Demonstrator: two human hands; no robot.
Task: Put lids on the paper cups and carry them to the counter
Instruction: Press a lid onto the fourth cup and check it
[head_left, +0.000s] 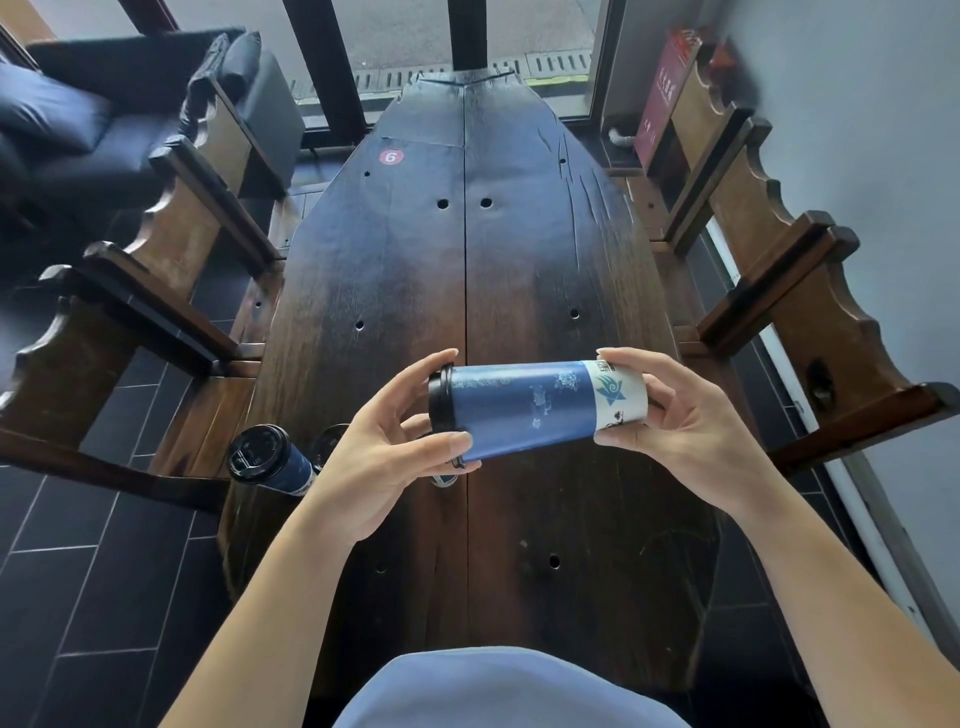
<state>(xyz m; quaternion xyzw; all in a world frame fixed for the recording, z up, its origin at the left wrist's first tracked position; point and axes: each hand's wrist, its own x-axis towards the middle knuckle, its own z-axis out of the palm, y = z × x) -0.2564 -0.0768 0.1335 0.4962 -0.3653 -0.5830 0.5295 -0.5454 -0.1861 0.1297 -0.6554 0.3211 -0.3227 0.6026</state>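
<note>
The long dark wooden counter (519, 291) stretches away from me toward the window, with heavy wooden chairs (171, 244) down both sides and a red number sticker (391, 156) near its far end. Above the near half of it I hold a blue paper cup (535, 408) on its side, clear of the wood, its mouth to my left and its white-banded base to my right. My right hand (691, 421) has its grip curled round the base end, thumb under and fingers over. My left hand (384, 452) has its grip pinched on the black lid (441, 402) and the rim, thumb lying along the cup's lower edge; I judge the lid to be on and being pressed home, though I cannot tell whether it is sealed all the way round. Down at the counter's left edge stands a second cup (270, 460) with its lid already on, and just beside it, behind my left wrist, the dark top of what seems a third (332, 441). So the capping looks nearly finished, while the carrying is all left to do
</note>
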